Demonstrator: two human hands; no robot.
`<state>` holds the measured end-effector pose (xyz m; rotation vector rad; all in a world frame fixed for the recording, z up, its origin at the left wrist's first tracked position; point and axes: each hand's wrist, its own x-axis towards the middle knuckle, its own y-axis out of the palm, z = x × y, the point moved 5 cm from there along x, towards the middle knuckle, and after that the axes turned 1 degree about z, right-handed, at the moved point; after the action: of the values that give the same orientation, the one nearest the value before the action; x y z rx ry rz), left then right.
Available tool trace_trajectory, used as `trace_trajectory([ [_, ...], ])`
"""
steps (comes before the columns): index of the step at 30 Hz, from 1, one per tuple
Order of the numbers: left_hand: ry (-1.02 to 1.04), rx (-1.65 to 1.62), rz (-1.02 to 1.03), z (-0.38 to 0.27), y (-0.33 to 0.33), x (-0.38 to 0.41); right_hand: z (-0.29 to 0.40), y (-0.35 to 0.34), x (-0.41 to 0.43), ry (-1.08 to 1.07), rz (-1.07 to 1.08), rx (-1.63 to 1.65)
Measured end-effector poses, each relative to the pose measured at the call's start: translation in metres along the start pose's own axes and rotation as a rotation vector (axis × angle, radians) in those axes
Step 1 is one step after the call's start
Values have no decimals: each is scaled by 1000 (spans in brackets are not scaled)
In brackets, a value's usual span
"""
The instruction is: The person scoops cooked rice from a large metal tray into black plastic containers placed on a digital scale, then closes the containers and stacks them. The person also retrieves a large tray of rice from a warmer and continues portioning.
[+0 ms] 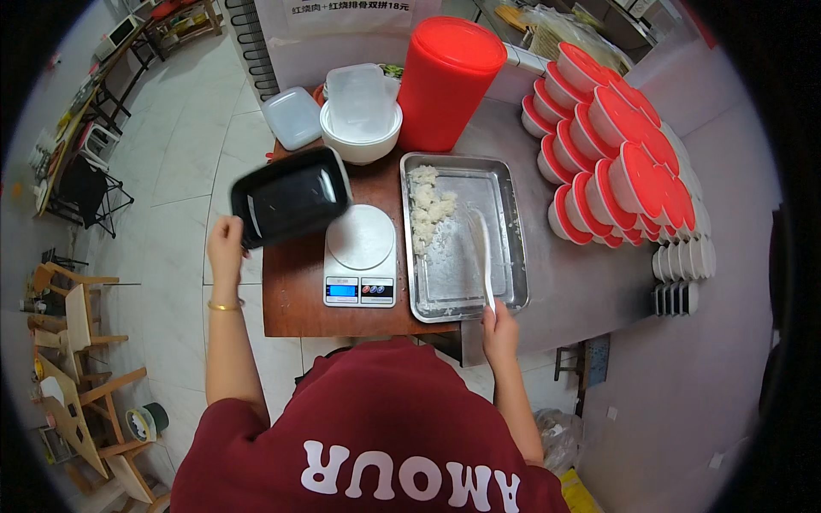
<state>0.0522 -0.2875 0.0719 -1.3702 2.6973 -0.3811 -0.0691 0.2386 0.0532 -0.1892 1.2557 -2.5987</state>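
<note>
My left hand (226, 238) grips the near left corner of a black plastic container (288, 195), held tilted above the table's left edge. It is slightly blurred. Just right of it stands a white digital kitchen scale (360, 256) with a round platform and a lit display. In my right hand (499, 333) is the handle of a white rice paddle (486, 269). The paddle's blade rests over a shallow stainless steel tray (521, 282). Cooked white rice (430, 206) lies along the tray's left side, with loose grains scattered over the bottom.
Behind the scale are a white bowl (361, 151) with translucent tubs, a plastic lid (292, 118) and a tall red cylinder (450, 86). Several stacks of red-and-white containers (619, 157) fill the right side of the metal counter (513, 133). Wooden chairs (83, 308) stand at the far left.
</note>
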Motion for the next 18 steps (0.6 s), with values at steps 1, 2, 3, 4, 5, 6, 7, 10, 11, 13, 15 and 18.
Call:
trace_trajectory([
  [1, -80, -39, 56, -1, 15, -19, -5, 2, -3, 49, 73, 120],
  [2, -114, -21, 107, -3, 33, -36, -10, 5, -6, 160, 120, 327],
  [3, -146, -4, 157, -2, 49, -49, -13, 9, -10, 271, 166, 533],
  [4, -144, -5, 199, 5, 60, -54, -12, 13, -13, 382, 211, 740],
  [5, -141, -5, 242, 18, 71, -57, -9, 12, -15, 455, 244, 809],
  [6, -141, 32, 241, 26, 78, -56, 0, 5, -17, 529, 271, 875],
  [7, -150, 67, 254, 33, 80, -54, 3, 1, -18, 604, 298, 942],
  [10, -298, 126, 324, 37, 83, -52, -2, -5, -29, 700, 395, 1090],
  [11, -52, 281, 195, 21, 80, -52, -1, -10, -32, 730, 422, 1118],
  [13, 449, 582, -68, -22, 78, -70, -5, -21, -40, 757, 462, 1098],
  [15, 436, 332, 177, -43, 98, -106, -8, -31, -47, 766, 503, 1041],
  [18, 219, 293, 844, -21, 171, -174, 3, -28, -45, 803, 534, 982],
])
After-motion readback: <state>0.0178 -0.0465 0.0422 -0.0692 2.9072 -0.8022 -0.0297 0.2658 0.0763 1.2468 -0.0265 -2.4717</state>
